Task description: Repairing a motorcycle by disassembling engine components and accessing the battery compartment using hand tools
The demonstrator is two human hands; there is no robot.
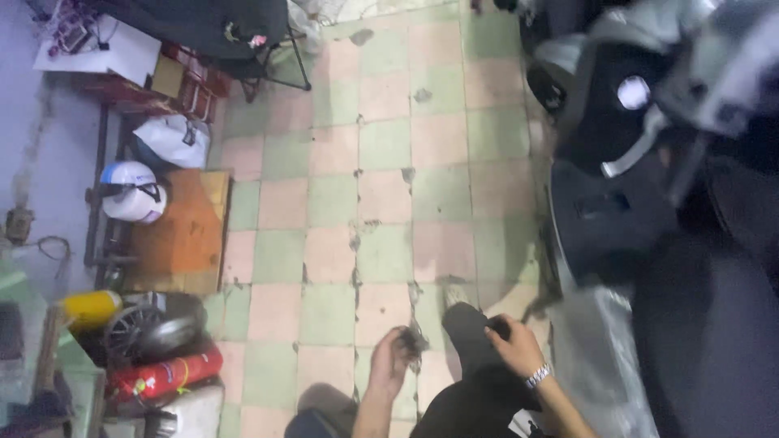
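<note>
Two hands showed at the bottom of the head view, both mine, reaching down over a checked floor (381, 162) of pale green and pink tiles, cracked along several joints. My left hand (393, 359) was curled, fingers drawn together around a small dark clump (414, 341) that I held just above the tiles; what the clump was, I could not tell, the picture being blurred. My right hand (513, 345), with a metal watch (537, 375) on its wrist, lay on my dark trouser knee (471, 332), fingers bent and closed on something small and black at the fingertips; whether it gripped the cloth or a separate thing I could not tell. The two hands were near each other, with the knee between them.

To the right stood a dark scooter (617, 162), its grey and black panels filling that side of the frame and blurred. To the left, against the purple wall, a white helmet (132, 191) sat beside a wooden board (182, 231). A white bag (174, 139) lay behind it. Lower left I saw a yellow can (91, 308), a dark wheel (154, 328) and a red extinguisher (166, 375) lying on its side. A folding chair (243, 49) stood at the top.
</note>
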